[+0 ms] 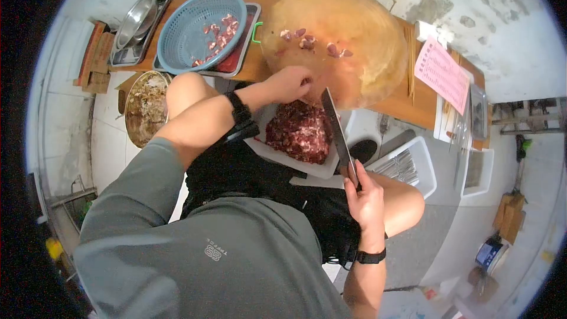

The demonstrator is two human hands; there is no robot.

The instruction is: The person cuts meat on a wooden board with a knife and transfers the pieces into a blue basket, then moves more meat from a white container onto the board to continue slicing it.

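My left hand (289, 84) is closed at the near edge of the round wooden board (331, 18), its fingers curled round something small and dark that I cannot make out. My right hand (366, 198) grips the handle of a knife (336, 124), whose long blade points up towards the board. Small pieces of meat (307, 42) lie on the board beyond my left hand. Just below the board, between my legs, a white tub (323, 170) holds a heap of dark red cut meat (298, 133).
A blue basket (171, 29) with meat pieces stands on a tray at the left, near metal bowls (137, 19). Skewers (410, 62) and a pink sheet (442, 74) lie right of the board. A white bin (429, 162) of metal rods stands by my right knee.
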